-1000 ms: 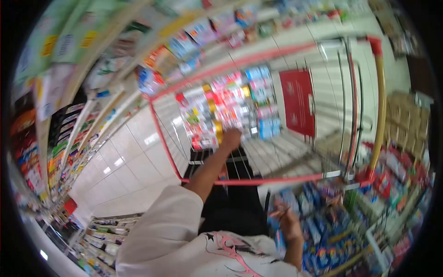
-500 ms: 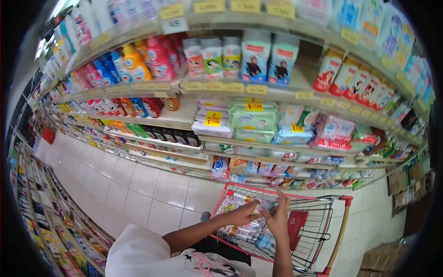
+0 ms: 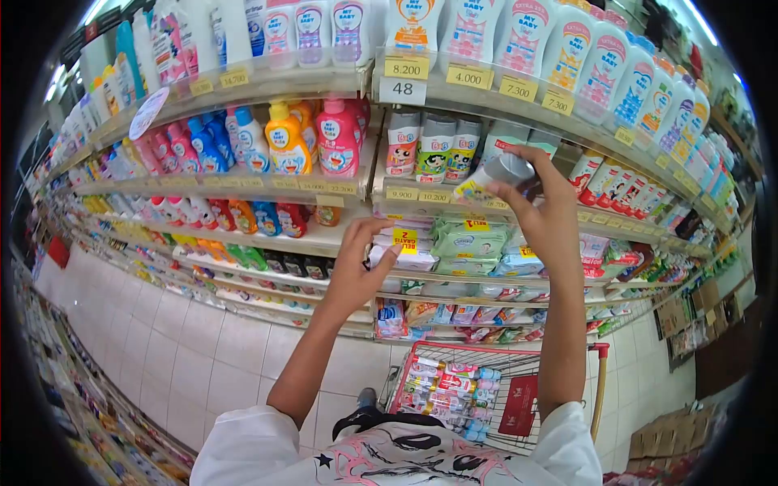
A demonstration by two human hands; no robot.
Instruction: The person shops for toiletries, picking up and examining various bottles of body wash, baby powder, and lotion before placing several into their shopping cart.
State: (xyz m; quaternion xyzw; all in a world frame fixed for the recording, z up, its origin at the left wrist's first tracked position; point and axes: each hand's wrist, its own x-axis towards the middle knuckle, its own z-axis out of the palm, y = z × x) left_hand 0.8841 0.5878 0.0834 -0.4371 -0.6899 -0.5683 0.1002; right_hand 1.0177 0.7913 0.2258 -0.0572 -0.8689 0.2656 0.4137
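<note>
My right hand [image 3: 547, 202] is raised in front of the middle shelf, its thumb and fingers closed round a grey-capped bottle [image 3: 493, 180]. The bottle is tilted, cap toward the upper right, and has a white and yellow label. Behind it, similar grey-capped bottles [image 3: 438, 150] stand in a row on that shelf. Lower and to the left, my left hand [image 3: 356, 267] holds nothing, thumb and fingers spread. Its fingertips overlap the purple-and-white wipes packs [image 3: 415, 256] in this view. Green wipes packs [image 3: 470, 245] lie stacked beside them.
Below me a red-rimmed shopping cart [image 3: 519, 405] holds several bottles and small packs [image 3: 442, 389]. Pink, orange and blue pump bottles [image 3: 285, 139] fill the shelf to the left. Baby-product bottles [image 3: 527, 40] line the upper shelf. Brown cartons [image 3: 668, 441] sit at the lower right.
Both hands have risen from over the cart to the shelves and moved apart. The grey-capped bottle is now up by the middle shelf in my right hand. My view has shifted upward.
</note>
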